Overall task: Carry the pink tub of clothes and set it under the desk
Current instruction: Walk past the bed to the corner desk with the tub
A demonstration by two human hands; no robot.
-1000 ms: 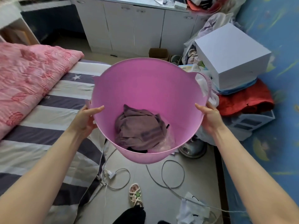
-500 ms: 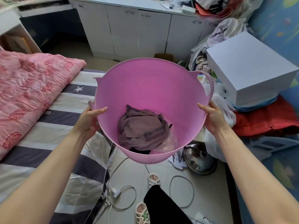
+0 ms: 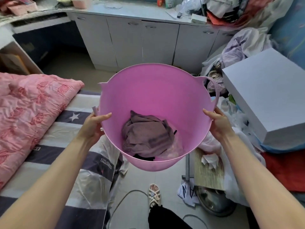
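I hold the pink tub [image 3: 155,93] in the air over the floor, between the bed and a pile of clutter. My left hand [image 3: 94,124] grips its left rim, thumb inside. My right hand [image 3: 217,123] grips the right rim just below the tub's loop handle. A crumpled mauve garment [image 3: 146,134] lies in the bottom, with something dark and a bit of clear plastic beside it. The desk [image 3: 39,22] runs along the far wall at upper left, with a dark open space [image 3: 54,43] beneath it.
A bed with a striped sheet [image 3: 54,156] and pink quilt [image 3: 28,109] fills the left. White cabinets [image 3: 142,42] stand straight ahead. A white box [image 3: 267,103], bags and clothes pile up on the right. Cables, a metal lid [image 3: 212,202] and my sandalled foot [image 3: 154,195] are on the floor.
I have stepped forward with the tub. The cabinets and the desk are closer, the white box has slid to the right, and both hands keep their grip.
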